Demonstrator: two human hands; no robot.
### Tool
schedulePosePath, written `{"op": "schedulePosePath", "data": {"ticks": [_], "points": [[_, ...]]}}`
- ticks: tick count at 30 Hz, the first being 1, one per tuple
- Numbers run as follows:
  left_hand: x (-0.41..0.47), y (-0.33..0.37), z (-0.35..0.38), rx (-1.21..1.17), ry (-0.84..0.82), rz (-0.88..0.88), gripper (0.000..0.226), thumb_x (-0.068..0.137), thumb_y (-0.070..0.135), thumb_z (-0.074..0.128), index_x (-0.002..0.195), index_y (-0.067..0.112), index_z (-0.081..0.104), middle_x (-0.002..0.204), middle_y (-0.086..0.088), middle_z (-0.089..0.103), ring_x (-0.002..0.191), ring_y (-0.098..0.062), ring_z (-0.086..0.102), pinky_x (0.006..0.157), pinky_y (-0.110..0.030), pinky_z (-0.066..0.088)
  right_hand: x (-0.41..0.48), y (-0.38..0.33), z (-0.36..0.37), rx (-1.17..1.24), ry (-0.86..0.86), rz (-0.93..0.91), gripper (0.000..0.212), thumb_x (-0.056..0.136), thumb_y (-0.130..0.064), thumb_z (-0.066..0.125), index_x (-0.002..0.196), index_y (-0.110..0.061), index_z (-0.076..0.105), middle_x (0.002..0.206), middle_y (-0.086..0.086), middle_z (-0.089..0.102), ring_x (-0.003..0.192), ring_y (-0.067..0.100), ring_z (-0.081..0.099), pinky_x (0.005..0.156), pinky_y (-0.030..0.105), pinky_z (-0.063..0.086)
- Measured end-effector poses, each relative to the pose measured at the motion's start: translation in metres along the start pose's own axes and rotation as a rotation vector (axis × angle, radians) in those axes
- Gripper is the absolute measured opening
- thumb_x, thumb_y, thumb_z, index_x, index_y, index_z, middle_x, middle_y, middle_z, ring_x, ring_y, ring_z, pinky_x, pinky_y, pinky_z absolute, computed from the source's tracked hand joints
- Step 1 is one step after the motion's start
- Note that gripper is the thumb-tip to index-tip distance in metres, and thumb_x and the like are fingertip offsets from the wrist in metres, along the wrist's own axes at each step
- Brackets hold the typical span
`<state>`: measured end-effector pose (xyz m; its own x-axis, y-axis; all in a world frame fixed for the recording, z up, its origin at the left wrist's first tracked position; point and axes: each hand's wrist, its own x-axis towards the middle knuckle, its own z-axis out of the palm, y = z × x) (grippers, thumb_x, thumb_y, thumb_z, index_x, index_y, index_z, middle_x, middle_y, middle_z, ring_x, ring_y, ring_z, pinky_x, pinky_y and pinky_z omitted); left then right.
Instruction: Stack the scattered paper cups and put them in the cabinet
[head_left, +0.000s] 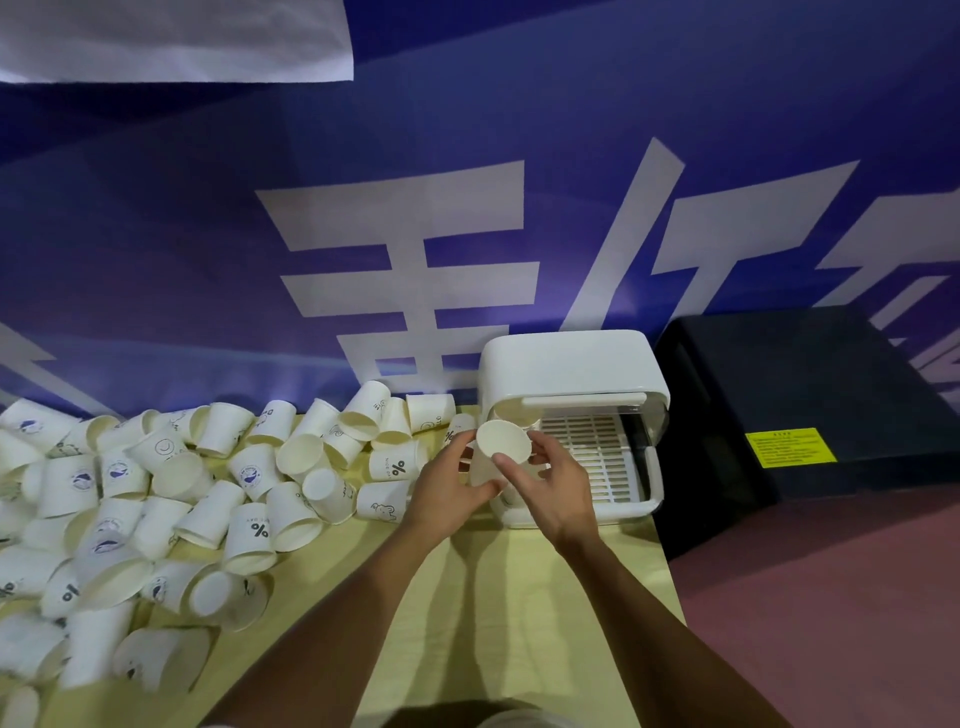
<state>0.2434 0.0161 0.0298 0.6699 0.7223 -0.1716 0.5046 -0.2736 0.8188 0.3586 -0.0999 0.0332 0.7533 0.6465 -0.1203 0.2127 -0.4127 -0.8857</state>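
Note:
Both hands hold a white stack of paper cups (501, 441) upright, its open mouth toward me, just in front of the small white cabinet (571, 364). My left hand (452, 488) grips the stack's side from the left and below. My right hand (550, 478) pinches the rim and right side. The cabinet's front is open, showing a white slatted tray (597, 447) inside; something white, perhaps other cups, shows dimly in its left part. A pile of scattered paper cups (156, 493), white with small printed logos, covers the left half of the yellow table (493, 623).
A black box (810, 395) with a yellow label stands right of the cabinet, beyond the table's right edge. A blue banner with large white characters hangs close behind the table. Reddish floor lies to the right.

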Motion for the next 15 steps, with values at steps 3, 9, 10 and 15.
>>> {"op": "schedulePosePath", "data": {"ticks": [3,9,10,15], "points": [[0.001,0.002,0.005,-0.001,-0.031,0.014,0.072,0.074,0.047,0.080,0.137,0.040,0.045,0.125,0.016,0.062,0.111,-0.007,0.058,0.092,-0.030,0.052,0.000,-0.002,-0.002,0.021,-0.021,-0.006,0.073,0.068,-0.071,0.075,0.129,-0.034,0.057,0.115,-0.016,0.065,0.104,0.001,0.060,0.087,0.030,0.054],[0.001,-0.003,0.008,0.065,-0.046,-0.010,0.062,0.080,0.033,0.078,0.135,0.030,0.050,0.122,0.011,0.061,0.106,-0.008,0.058,0.085,-0.025,0.049,0.000,0.005,-0.006,-0.033,0.082,-0.017,0.077,0.070,-0.069,0.073,0.134,-0.032,0.053,0.119,-0.014,0.063,0.108,0.008,0.059,0.089,0.038,0.057],[0.001,-0.006,0.008,0.063,-0.042,-0.017,0.056,0.082,0.030,0.077,0.132,0.027,0.053,0.122,0.008,0.061,0.105,-0.008,0.058,0.084,-0.023,0.047,0.000,0.006,-0.006,-0.046,0.087,-0.026,0.073,0.071,-0.066,0.074,0.133,-0.033,0.053,0.120,-0.015,0.063,0.108,0.008,0.059,0.089,0.038,0.056],[-0.002,-0.022,0.003,0.083,-0.060,-0.034,0.038,0.087,0.021,0.071,0.123,0.020,0.060,0.123,0.002,0.061,0.100,-0.009,0.057,0.082,-0.019,0.044,-0.001,0.017,-0.004,-0.147,0.092,-0.024,0.070,0.074,-0.065,0.070,0.135,-0.037,0.049,0.122,-0.014,0.062,0.113,0.012,0.057,0.088,0.041,0.055]]}}
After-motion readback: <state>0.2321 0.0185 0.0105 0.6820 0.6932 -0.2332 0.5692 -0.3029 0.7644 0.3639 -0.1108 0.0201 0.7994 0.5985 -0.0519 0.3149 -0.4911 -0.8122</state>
